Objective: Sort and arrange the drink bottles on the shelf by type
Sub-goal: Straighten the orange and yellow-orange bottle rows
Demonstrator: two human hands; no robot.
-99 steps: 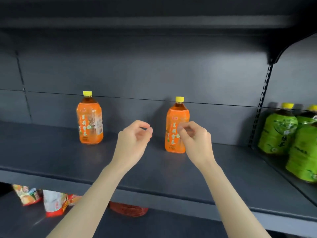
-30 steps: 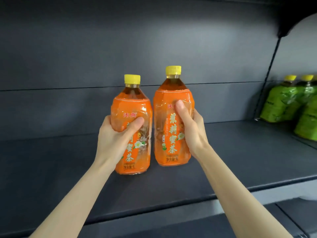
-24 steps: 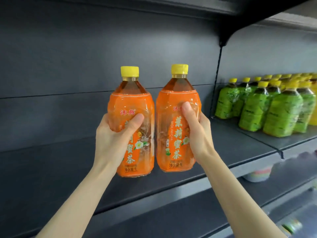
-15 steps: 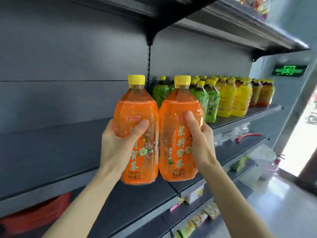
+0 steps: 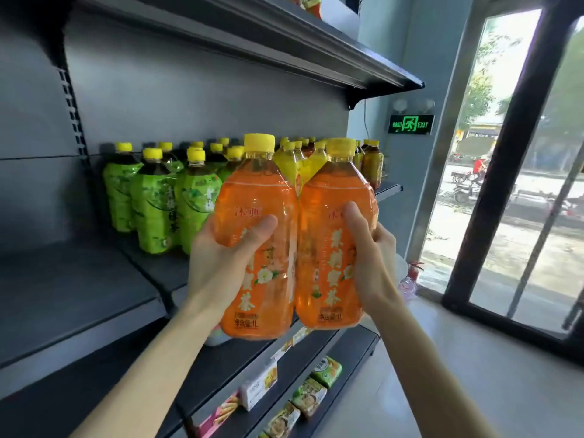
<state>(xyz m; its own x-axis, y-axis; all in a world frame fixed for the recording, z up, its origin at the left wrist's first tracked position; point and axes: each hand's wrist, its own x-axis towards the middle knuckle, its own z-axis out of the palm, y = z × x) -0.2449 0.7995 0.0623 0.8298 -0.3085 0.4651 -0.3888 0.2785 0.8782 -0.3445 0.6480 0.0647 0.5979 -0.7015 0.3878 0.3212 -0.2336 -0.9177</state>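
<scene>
I hold two orange tea bottles with yellow caps upright in the air, side by side and touching. My left hand point(image 5: 221, 263) grips the left orange bottle point(image 5: 262, 197) round its middle. My right hand point(image 5: 373, 260) grips the right orange bottle point(image 5: 328, 197) the same way. Both are in front of the dark shelf point(image 5: 151, 273), off its board. Behind them stand several green bottles point(image 5: 151, 203), then yellow bottles point(image 5: 290, 162), and brownish bottles point(image 5: 373, 162) at the far right end.
An upper shelf point(image 5: 284, 42) overhangs the bottles. Lower shelves hold snack packets point(image 5: 309, 393) and boxes. A bare stretch of shelf board point(image 5: 63, 295) lies to the left. A glass door point(image 5: 521, 184) and a green exit sign point(image 5: 410, 124) are to the right.
Both hands took the two orange bottles off the left shelf section and carried them rightward. The view has swung right, and the stocked section with green and yellow bottles is now behind them.
</scene>
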